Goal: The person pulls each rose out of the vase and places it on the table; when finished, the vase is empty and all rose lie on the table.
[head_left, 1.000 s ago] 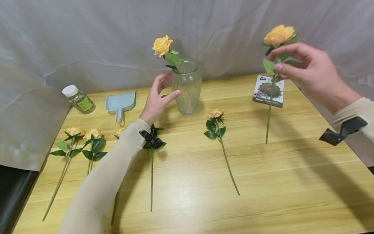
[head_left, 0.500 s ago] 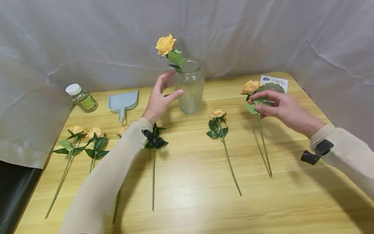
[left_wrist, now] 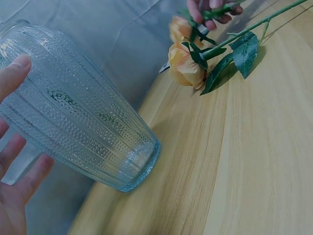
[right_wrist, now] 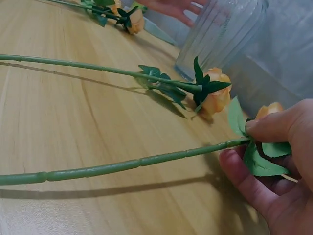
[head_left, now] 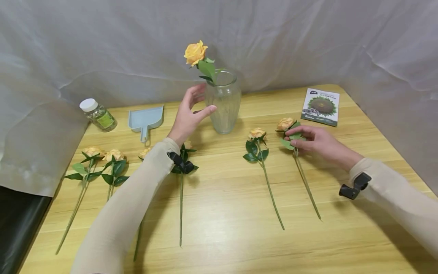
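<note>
In the head view my left hand (head_left: pixel 191 114) is beside the ribbed clear glass vase (head_left: pixel 224 110), thumb and fingers spread apart around its left side. One yellow rose (head_left: pixel 195 53) stands in the vase, leaning left over the rim. My right hand (head_left: pixel 316 142) pinches another yellow rose (head_left: pixel 285 124) by the stem just under its bloom, among the leaves. In the right wrist view its long green stem (right_wrist: pixel 117 167) runs low over the wood, a shadow below it. To its left a similar rose (head_left: pixel 257 134) lies on the table.
A seed packet with a sunflower picture (head_left: pixel 320 106) lies at the back right. Several more roses (head_left: pixel 114 156) lie at the left, some partly behind the left sleeve. A light blue dustpan (head_left: pixel 146 118) and a white-capped jar (head_left: pixel 99 116) are at the back left.
My right hand has carried its rose down and left, from above the seed packet to low over the table beside the lying rose. The left hand stays at the vase.
</note>
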Demonstrator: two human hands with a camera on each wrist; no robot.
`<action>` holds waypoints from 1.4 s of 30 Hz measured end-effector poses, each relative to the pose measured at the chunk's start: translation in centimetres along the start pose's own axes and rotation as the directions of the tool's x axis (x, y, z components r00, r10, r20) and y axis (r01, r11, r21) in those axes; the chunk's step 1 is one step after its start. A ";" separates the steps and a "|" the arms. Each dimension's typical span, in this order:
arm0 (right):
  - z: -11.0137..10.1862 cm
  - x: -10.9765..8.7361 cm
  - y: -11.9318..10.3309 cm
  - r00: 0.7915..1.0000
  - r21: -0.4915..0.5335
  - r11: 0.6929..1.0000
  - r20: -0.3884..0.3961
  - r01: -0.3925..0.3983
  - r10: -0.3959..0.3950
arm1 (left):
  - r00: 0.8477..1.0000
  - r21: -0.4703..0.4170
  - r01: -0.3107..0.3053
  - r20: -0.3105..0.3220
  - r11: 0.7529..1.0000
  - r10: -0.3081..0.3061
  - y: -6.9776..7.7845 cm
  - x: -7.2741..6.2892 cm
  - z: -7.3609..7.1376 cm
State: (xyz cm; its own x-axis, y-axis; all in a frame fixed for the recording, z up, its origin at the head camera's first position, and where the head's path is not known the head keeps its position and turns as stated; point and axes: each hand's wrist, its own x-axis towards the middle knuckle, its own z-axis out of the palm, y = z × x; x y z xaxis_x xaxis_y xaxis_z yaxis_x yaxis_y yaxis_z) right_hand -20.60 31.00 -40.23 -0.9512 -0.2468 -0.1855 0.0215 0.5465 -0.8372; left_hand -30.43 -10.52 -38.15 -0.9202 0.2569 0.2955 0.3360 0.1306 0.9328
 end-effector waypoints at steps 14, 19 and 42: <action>0.0 -0.2 1.2 0.999 0.026 0.999 0.038 -0.033 0.032 | 1.000 0.006 -0.001 -0.006 1.000 0.001 -0.1 -0.1 0.0; -0.6 -0.7 0.9 0.996 0.012 0.996 0.020 -0.088 0.087 | 1.000 0.008 0.000 -0.006 1.000 0.000 0.0 -0.1 0.0; -3.6 -0.6 -4.4 0.949 -0.241 0.953 -0.206 0.186 -0.237 | 1.000 -0.008 -0.013 -0.003 1.000 0.013 -0.2 0.0 0.0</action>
State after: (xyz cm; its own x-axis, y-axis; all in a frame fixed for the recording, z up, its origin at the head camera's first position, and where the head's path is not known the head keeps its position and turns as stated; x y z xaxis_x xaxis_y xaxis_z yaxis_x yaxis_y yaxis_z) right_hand -21.19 31.63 -34.53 -0.9715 -0.1988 0.1288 -0.2305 0.6678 -0.7077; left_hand -30.47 -10.54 -38.31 -0.9164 0.2556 0.3082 0.3462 0.1191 0.9306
